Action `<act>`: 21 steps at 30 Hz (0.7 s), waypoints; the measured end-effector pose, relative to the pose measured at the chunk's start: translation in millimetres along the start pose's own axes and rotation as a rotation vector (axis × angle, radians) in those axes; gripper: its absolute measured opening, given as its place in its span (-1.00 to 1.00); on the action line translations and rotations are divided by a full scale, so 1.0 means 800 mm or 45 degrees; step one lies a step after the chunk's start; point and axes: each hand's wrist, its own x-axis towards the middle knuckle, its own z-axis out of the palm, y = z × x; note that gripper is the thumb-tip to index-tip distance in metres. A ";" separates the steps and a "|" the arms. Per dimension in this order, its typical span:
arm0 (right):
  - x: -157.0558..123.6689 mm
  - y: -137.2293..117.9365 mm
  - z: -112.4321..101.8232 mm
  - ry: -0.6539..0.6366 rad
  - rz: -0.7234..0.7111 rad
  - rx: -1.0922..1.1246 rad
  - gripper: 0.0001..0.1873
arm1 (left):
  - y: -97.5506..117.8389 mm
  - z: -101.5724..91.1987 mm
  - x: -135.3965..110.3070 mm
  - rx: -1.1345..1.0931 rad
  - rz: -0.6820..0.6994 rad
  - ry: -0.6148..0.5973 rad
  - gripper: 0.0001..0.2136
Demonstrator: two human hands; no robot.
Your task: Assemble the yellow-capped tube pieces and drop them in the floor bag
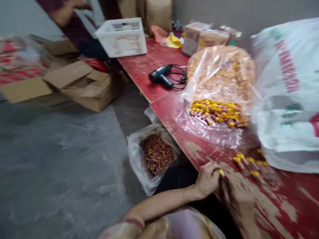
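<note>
My left hand [206,181] rests at the front edge of the worn red table [164,99], its fingers curled around a small yellow-capped tube [221,172]. Just to its right, my right hand [236,196] lies on the tabletop, smeared by motion, so its fingers do not show clearly. A few loose yellow-capped tubes [246,162] lie beyond the hands. Behind them an open clear plastic bag [216,83] holds several more tubes.
A plastic bag of tubes [157,154] stands on the floor below the table edge. A big white sack [286,93] fills the right. Farther back are a black corded tool [161,76], a white crate [122,36], cardboard boxes [79,83] and another person [67,13].
</note>
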 end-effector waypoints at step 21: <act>0.031 0.120 -0.044 0.275 0.433 -0.391 -0.79 | 0.011 -0.032 0.259 1.574 0.399 -0.058 -0.72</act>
